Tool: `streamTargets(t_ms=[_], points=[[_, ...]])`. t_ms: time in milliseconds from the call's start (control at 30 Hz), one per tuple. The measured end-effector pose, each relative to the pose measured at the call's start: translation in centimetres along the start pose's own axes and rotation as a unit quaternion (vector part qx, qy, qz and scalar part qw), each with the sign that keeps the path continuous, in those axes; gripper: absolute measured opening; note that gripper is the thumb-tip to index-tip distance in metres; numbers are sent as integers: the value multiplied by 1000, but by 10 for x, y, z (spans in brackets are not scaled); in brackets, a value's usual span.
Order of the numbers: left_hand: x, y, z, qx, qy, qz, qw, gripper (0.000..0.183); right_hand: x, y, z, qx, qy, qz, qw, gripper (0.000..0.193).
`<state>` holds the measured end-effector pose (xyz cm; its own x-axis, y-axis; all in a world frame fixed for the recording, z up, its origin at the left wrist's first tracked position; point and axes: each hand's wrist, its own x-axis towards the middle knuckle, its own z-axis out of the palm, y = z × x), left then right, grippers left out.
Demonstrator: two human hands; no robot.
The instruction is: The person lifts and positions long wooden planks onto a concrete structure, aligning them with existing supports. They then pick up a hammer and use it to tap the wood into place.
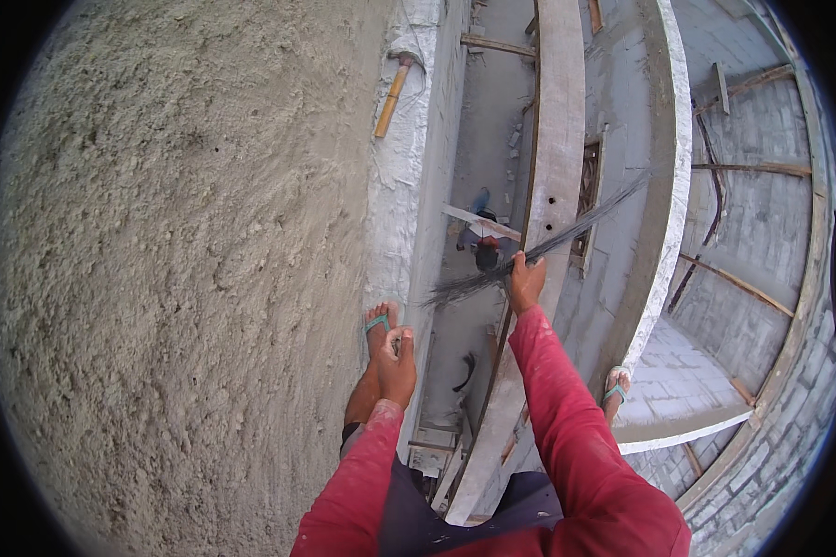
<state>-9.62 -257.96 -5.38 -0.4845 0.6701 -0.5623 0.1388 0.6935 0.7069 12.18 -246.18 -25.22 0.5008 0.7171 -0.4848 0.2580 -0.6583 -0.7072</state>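
My right hand (527,282) grips a long bundle of thin dark wires (596,215) near its middle, held out over a wooden plank. One end fans out loosely to the left; the other narrows toward the upper right. Lower and to the left, my left hand (398,369) is closed with its fingertips curled to the thumb, close to my left foot. Whatever it may pinch is too small to make out. A hammer (395,96) with a yellowish wooden handle rests on the whitish wall ledge farther ahead.
My feet stand apart in green sandals, on the left ledge (392,232) and the right wall top (675,186). Between them runs the long plank (557,121) over a deep gap. A person (486,251) is far below. Rough plaster (195,278) covers the left side.
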Motion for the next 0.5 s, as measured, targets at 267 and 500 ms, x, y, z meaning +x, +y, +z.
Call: streamTargets(t_ms=[267, 500], points=[[35, 15, 12, -90, -113, -114, 983, 31, -4, -70, -54, -427, -131, -74, 892, 61], [67, 65, -31, -9, -115, 29, 993, 27, -4, -173, 26, -175, -129, -256, 942, 31]])
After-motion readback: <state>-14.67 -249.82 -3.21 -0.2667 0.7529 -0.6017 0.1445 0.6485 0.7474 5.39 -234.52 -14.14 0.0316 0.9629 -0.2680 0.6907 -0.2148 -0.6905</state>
